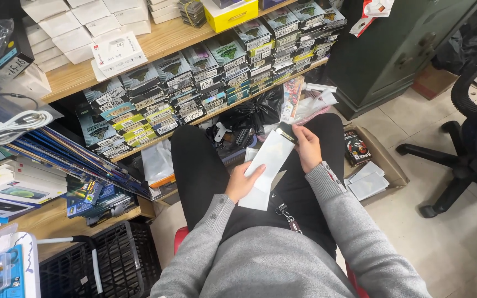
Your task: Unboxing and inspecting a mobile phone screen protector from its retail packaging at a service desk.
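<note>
both hands on a long white packet, seated at stock shelves

left hand point(242, 182): fingers curled round the lower part of a long white packet point(267, 165), thumb on its face; grasping, not fully clenched.
right hand point(307, 146): fingers pinched at the packet's upper end, by its dark top tab; grasping.
the packet: flat, pale, held slantwise over the lap, between the knees of the black trousers point(200, 171), clear of the floor. whether one packet or several stacked cannot be told.
grey sleeves point(338, 215): both forearms covered, cuffs ribbed.
red seat edge point(179, 236): shows beneath the person.
wooden shelf point(155, 41): ahead of the knees, bearing white boxes point(73, 30) and a yellow box point(230, 15); below its edge, rows of small labelled packets point(194, 83) stand packed upright.
black bag point(255, 113): under the shelf, just beyond the held packet.
cardboard tray point(382, 163): on the tiled floor right of the right knee, holding white sleeves and a dark packet.
black crate point(122, 259): at the left, near the left knee.
white cable point(12, 127): coiled in a clear bag, far left.
office chair point(465, 160): black, wheeled base, well apart at the right.
</note>
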